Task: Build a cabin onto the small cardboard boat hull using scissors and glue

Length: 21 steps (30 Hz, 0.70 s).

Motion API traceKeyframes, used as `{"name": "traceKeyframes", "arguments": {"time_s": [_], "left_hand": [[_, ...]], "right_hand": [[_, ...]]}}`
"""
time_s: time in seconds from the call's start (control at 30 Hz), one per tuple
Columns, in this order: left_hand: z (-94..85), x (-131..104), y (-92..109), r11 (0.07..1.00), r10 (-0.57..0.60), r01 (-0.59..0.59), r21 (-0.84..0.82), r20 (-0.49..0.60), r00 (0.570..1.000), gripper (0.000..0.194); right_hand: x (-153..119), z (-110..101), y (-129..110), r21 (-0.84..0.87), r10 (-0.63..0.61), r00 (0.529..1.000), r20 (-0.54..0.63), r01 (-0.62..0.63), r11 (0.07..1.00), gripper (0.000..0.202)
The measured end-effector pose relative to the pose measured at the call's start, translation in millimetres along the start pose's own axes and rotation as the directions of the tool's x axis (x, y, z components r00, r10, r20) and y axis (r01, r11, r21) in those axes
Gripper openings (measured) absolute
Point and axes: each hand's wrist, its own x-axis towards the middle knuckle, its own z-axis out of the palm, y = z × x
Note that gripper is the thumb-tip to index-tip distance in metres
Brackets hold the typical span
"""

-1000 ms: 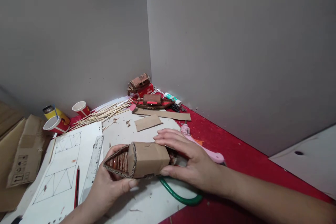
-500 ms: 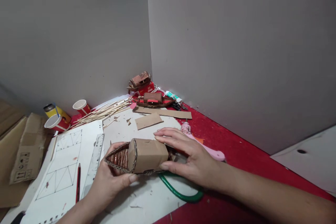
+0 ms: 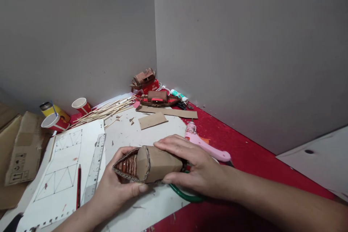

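Observation:
A cardboard model boat [image 3: 126,166] with a ribbed brown deck is held between my two hands, its pointed end toward the left. Over its middle lies a folded tan cardboard cover [image 3: 164,165]. My left hand [image 3: 119,177] wraps round the pointed end, thumb on the near side. My right hand [image 3: 190,159] grips the cover and the boat's right end from above, with fingers on the far side and thumb on the near side. The right end is mostly hidden by that hand. A green curved handle [image 3: 187,195] shows beneath it.
A pink glue gun [image 3: 208,145] lies right of my hands. Behind are cardboard strips [image 3: 153,120], thin sticks [image 3: 111,110] and two finished model boats [image 3: 157,98]. Leftward are a ruler [image 3: 95,166], a pencil [image 3: 78,185], drawn paper [image 3: 58,174], paper cups [image 3: 56,122] and a cardboard box [image 3: 27,148].
The boat and both hands have shifted slightly right, and the boat is turned a little. My right hand covers more of the cover's far edge. The whole view has tilted slightly.

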Motion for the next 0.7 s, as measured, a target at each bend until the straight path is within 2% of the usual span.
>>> {"name": "traceKeyframes", "arguments": {"time_s": [0.13,0.27,0.47,0.7], "left_hand": [[-0.6,-2.1,-0.4,1.0,-0.026,0.026,0.015,0.002,1.0,0.066],[-0.2,-2.1,-0.2,0.999,-0.033,0.033,0.018,0.01,0.999,0.064],[-0.1,4.4,2.2,0.994,-0.095,0.1,-0.043,0.102,0.99,0.066],[-7.3,4.9,-0.8,0.997,-0.072,0.074,-0.006,0.165,0.984,0.073]], "right_hand": [[-0.1,2.4,1.4,0.026,-0.007,1.0,-0.012,0.007,1.0,0.052],[-1.2,3.8,2.3,0.038,0.041,0.999,0.003,-0.041,0.998,0.051],[-3.1,4.3,3.8,0.0,0.096,0.994,0.053,-0.096,0.995,0.055],[-7.0,3.1,1.5,-0.016,0.103,0.993,0.056,-0.102,0.995,0.056]]}}
